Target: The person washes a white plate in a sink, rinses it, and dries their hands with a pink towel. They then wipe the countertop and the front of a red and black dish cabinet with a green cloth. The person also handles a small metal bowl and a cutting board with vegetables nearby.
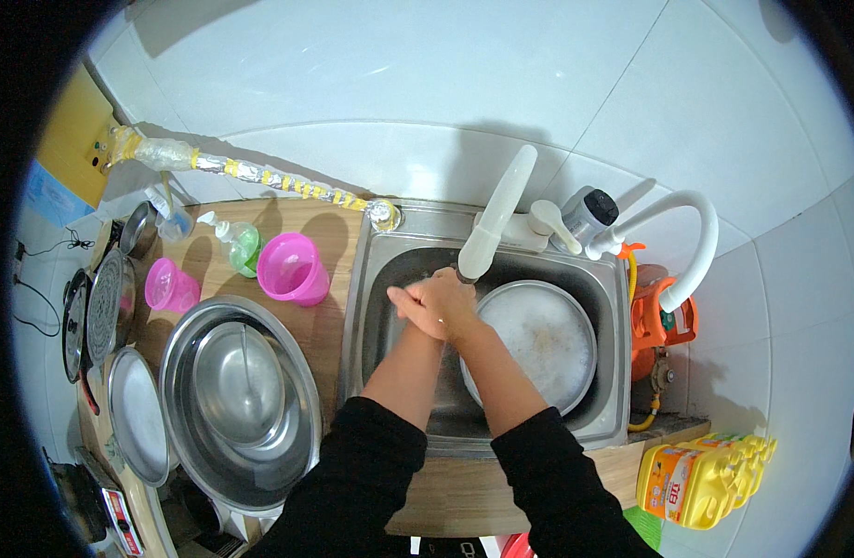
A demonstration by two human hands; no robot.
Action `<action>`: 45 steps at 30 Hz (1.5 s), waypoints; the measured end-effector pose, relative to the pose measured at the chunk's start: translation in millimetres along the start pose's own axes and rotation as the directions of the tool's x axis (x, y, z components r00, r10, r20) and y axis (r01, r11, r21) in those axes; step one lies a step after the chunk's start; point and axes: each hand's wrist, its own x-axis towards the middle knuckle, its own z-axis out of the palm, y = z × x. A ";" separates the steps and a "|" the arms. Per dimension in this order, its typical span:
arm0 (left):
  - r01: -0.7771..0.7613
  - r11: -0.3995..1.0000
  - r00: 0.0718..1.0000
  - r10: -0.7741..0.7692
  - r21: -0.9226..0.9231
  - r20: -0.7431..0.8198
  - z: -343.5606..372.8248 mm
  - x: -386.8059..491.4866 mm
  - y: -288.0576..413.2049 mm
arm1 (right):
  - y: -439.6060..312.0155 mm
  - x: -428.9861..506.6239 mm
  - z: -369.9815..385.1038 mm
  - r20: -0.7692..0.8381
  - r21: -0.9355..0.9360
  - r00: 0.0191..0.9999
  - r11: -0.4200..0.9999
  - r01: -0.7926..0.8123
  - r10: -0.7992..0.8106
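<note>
Both my hands are pressed together over the steel sink [385,390], right below the white spout of the faucet [500,216]. My right hand [453,301] lies across my left hand [425,332] and hides most of it. A digit sticks out to the left; how the other fingers are bent cannot be made out. No object shows in either hand. To the right of my wrists, a round metal basin [538,342] sits in the sink, filled with whitish, sudsy liquid. My right forearm crosses above its left edge.
Left on the wooden counter [329,216] stand a large steel basin [308,418] holding a smaller bowl [238,383], pink cups [294,268] [172,284], and a green soap pump bottle [244,247]. An orange gas cylinder [653,321] and yellow jugs [699,481] flank the sink's right.
</note>
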 end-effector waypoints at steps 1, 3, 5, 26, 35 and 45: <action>0.011 1.000 1.000 -0.011 0.003 0.007 0.5 0.1 1.0 | 2.4 0.0 1.9 0.038 -0.102 0.999 0.995 0.021 -0.017; 0.021 1.000 1.000 -0.021 0.012 0.013 3.5 -1.1 -0.5 | 8.6 1.9 6.5 0.136 -0.175 0.990 0.983 0.051 -0.027; -0.013 0.999 1.000 0.013 0.037 -0.006 11.3 1.6 -2.8 | 18.6 10.2 2.1 0.271 0.004 0.963 1.000 0.018 -0.019; 0.176 0.976 0.975 -0.155 -0.128 0.162 -0.5 6.1 -6.1 | 21.1 -6.2 5.4 0.003 0.226 0.949 0.925 0.306 -0.314; 0.151 0.849 0.988 -0.107 -0.507 0.115 -0.1 6.7 -17.4 | -1.2 33.3 -0.9 0.448 0.891 0.893 0.059 -0.450 0.047; -0.050 0.902 0.980 0.126 -0.429 0.152 34.5 -45.7 -27.3 | 27.4 39.6 16.3 0.403 0.875 0.915 -0.291 -0.387 -0.005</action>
